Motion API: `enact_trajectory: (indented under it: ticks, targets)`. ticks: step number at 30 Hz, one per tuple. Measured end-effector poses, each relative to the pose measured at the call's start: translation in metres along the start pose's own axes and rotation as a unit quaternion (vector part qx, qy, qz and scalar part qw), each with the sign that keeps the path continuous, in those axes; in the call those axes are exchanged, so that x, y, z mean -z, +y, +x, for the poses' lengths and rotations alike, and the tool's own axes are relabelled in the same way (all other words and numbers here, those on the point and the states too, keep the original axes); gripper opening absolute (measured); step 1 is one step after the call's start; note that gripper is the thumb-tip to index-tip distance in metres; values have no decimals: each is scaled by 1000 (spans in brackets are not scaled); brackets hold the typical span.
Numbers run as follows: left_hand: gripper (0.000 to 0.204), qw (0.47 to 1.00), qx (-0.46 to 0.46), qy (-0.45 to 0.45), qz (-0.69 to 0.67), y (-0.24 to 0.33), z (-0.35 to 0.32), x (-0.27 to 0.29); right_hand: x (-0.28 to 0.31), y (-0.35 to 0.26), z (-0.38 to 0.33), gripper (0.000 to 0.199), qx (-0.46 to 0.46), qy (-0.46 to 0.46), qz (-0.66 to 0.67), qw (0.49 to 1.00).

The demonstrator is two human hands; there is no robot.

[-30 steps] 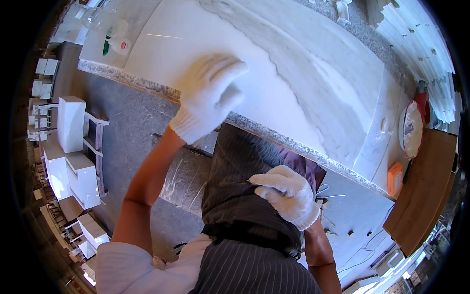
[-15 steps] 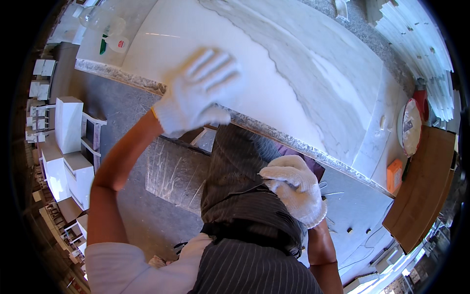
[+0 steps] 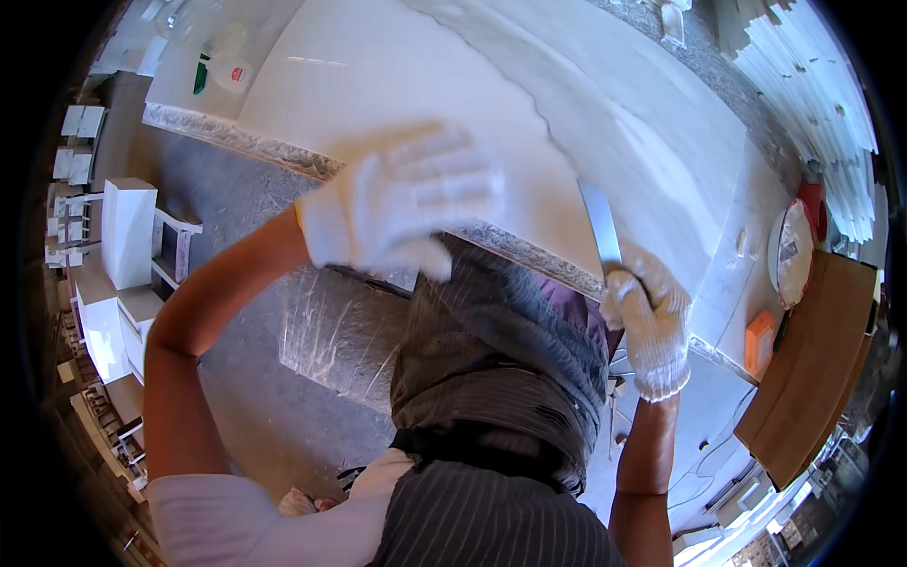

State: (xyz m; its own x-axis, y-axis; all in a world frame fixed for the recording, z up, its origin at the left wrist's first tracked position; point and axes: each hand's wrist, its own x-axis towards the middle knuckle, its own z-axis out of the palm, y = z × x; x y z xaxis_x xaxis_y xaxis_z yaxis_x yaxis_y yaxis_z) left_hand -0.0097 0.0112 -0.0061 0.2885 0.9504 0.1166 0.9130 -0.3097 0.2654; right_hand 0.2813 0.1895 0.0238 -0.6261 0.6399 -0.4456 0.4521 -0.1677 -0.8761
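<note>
Two gloved hands, one flat metal blade [image 3: 597, 225], one grey-veined white slab [image 3: 652, 151], one orange box [image 3: 759, 342] and one red-rimmed round container [image 3: 794, 253] are in view. The slab lies on the desk [image 3: 236, 139], with the box and container near its right end. The blade rises from the right hand [image 3: 650, 317], which is clamped on its lower end by the near edge; the blade slants up and slightly left over the slab. The left hand [image 3: 406, 203], blurred, spreads its fingers apart, palm down, above the near edge, elbow bent outward; whether it touches the slab, I cannot tell.
</note>
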Motion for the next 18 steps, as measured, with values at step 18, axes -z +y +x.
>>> enact_trajectory:
  ticks: [18]
  targets:
    - [37, 890, 285, 343, 95, -29, -57, -25, -80, -21, 63, 30, 333, -18, -373, 866]
